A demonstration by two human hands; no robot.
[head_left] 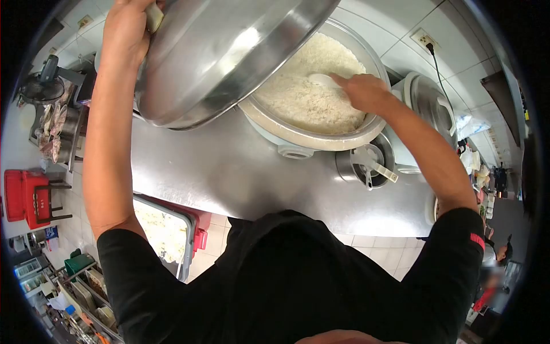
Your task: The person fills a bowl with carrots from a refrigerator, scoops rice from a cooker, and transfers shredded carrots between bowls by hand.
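Note:
My left hand (127, 27) is closed around the handle at the edge of a large metal lid (229, 63), which is raised and tilted at the upper left. Right of the lid stands a big rice cooker (312, 141), partly covered by it from my viewpoint. White rice (309, 106) fills the pot, its surface loose and uneven. My right hand (366, 93) reaches over the cooker's right rim, closed on a white rice paddle (324, 79). The paddle's blade touches the rice; its handle is mostly hidden by my fingers.
A metal pot (346, 166) holding utensils stands right of the cooker on the steel table (252, 178). Another lidded cooker (429, 103) is farther right. Below the table's left edge sits a red cooler (201, 226) beside a tray of pale food (163, 232). A person (504, 252) is at far right.

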